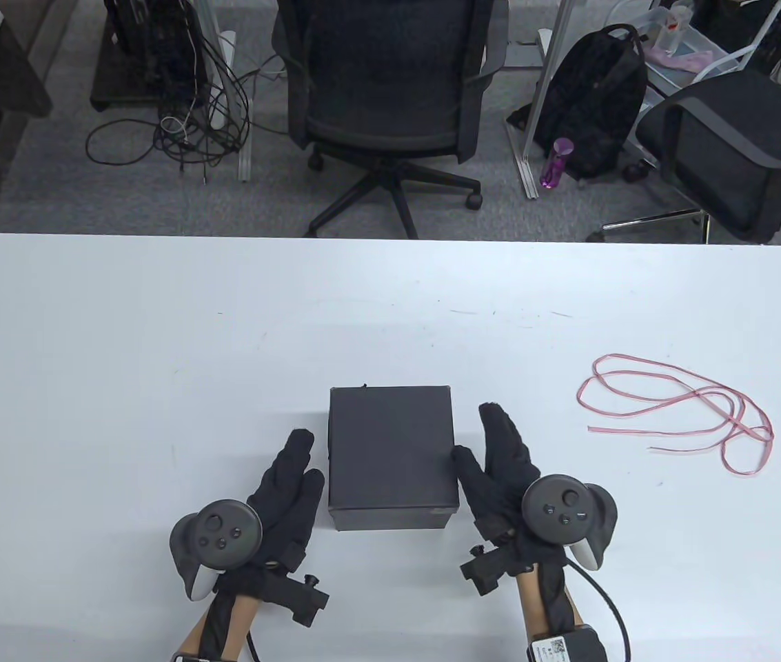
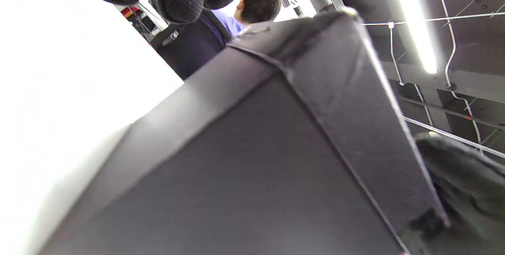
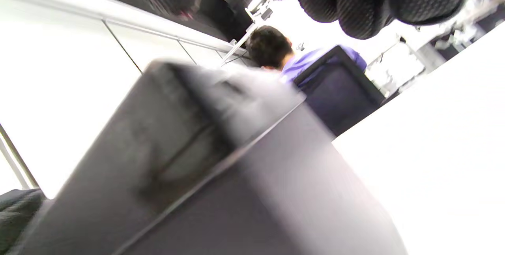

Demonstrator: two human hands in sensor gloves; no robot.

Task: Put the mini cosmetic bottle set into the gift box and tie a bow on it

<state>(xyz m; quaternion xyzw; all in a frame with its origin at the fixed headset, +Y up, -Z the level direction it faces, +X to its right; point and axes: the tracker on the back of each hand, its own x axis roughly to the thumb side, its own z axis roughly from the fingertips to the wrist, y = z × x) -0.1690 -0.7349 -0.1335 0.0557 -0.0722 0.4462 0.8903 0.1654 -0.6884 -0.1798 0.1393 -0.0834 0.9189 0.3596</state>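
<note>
The gift box (image 1: 392,455) was black and square, with its lid on. It sat on the white table (image 1: 121,358), low in the middle of the table view. The left hand (image 1: 280,496) lay just left of the box, fingers straight, holding nothing. The right hand (image 1: 500,469) lay just right of it, fingers straight too, thumb at the box's side. A pink ribbon (image 1: 680,414) lay loose at the right, well apart.
</note>
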